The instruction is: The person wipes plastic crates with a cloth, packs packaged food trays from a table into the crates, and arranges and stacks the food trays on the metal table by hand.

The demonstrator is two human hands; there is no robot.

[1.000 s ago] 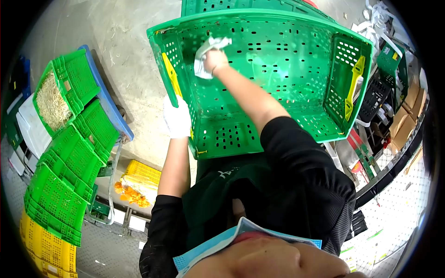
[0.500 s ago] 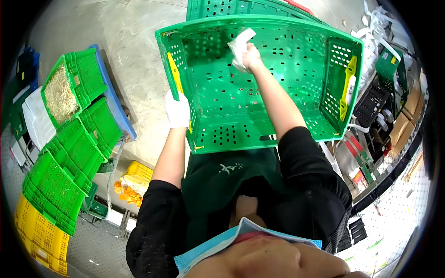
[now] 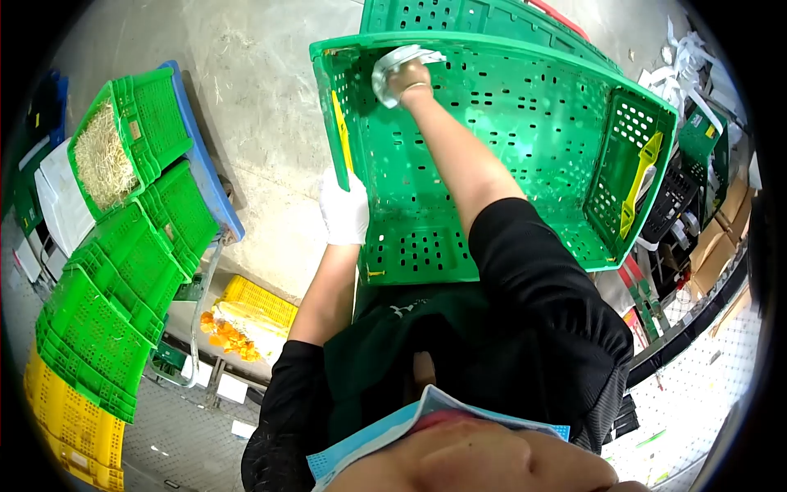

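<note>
A large green crate (image 3: 525,123) with small slots and yellow side latches stands tilted in front of me, its open side facing me. My left hand (image 3: 343,209), in a white glove, is closed on the crate's left rim, just below a yellow latch (image 3: 343,131). Inside the crate, near its upper left corner, my right hand (image 3: 410,79) presses a crumpled white cloth (image 3: 387,67) to the inner wall. That hand wears no glove and its fingers are partly smeared by motion.
Behind the crate lies another green crate (image 3: 492,20). At left, stacked green crates (image 3: 106,287), one with straw (image 3: 104,156), stand beside a blue board (image 3: 201,156). A yellow crate (image 3: 262,302) with orange items lies lower left; cardboard (image 3: 713,254) is at right.
The right hand with the cloth has moved left across the crate's inside to its upper left corner. The crate and my left hand have shifted right in view.
</note>
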